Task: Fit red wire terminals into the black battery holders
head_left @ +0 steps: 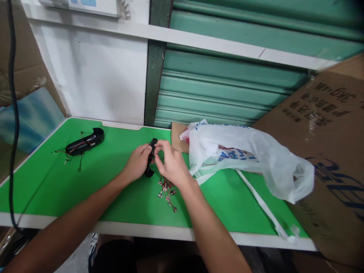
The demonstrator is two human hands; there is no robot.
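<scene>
My left hand [139, 162] is closed around a long black plastic housing [149, 169] with a curved lower end, held above the green mat. At the housing's upper right side, my right hand [170, 162] has thumb and forefinger brought together in a pinch; what lies between the fingertips is too small to make out. Below the right hand lies a bunch of small round metallic parts on red wires [167, 193]. A second black housing [85, 142], with thin wires and small connectors trailing from it, rests on the mat at the left.
A white plastic bag [236, 148] lies on the right of the green table [122, 204], beside a cardboard piece [179, 138]. One white strip [261, 204] runs toward the front edge. A large carton [327, 159] stands at right; a black cable [13, 113] hangs at left.
</scene>
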